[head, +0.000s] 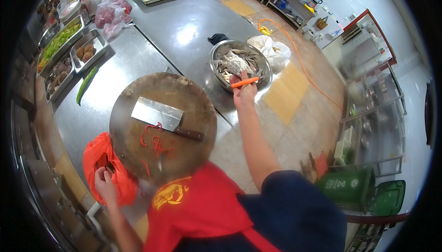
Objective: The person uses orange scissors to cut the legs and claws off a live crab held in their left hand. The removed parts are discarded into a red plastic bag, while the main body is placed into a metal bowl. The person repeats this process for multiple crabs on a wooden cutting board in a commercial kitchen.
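Note:
My right hand (246, 91) is at the near rim of a steel bowl (214, 74), holding an orange-handled knife (246, 82) with its thin blade pointing right. Its fingertips reach the pale, fish-like pieces (236, 62) in the bowl; whether they grip one is unclear. At the mouth of a red plastic bag (121, 186), my left hand (104, 183) has bent fingers beside something dark (109, 168); its grip is hidden. A cleaver (157, 113) with a wooden handle lies flat on the round chopping block (186, 93). Red strips (159, 145) are scattered below the blade.
A green chilli pepper (86, 84) lies left of the block. Steel trays hold chopped greens (60, 41), brown balls (85, 52) and shellfish-like pieces (60, 74). White plastic bags (272, 51) stand behind the bowl. An orange hose (298, 56) crosses the floor.

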Available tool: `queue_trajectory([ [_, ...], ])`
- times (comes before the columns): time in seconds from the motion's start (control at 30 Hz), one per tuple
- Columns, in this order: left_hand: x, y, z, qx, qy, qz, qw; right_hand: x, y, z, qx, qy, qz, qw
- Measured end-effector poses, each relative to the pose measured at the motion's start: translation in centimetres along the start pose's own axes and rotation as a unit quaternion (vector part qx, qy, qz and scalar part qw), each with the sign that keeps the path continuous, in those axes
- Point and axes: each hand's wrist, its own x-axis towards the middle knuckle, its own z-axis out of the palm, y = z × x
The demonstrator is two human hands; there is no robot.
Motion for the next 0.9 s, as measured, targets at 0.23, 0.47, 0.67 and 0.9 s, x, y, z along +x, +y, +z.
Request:
queue_trajectory([
  [0.23, -3.3, -5.8, -1.6, 0.049, -0.182, 0.014, 0.982, -8.7, 6.7, -3.8, -0.13, -0.18, 0.142, 0.965],
  [0.47, -3.0, -2.0, -1.6, 0.153, -0.3, 0.036, 0.941, -18.7, 4.9, 1.5, -0.27, -0.264, 0.191, 0.906],
  [0.67, 1.2, -6.6, -2.2, 0.219, -0.005, -0.17, 0.961, -20.6, 5.2, 2.2, -0.305, -0.333, 0.184, 0.873],
  [0.9, 6.5, -8.7, -4.1, 0.175, 0.151, -0.032, 0.972, -21.9, 5.1, 2.0, -0.33, -0.348, 0.195, 0.855],
])
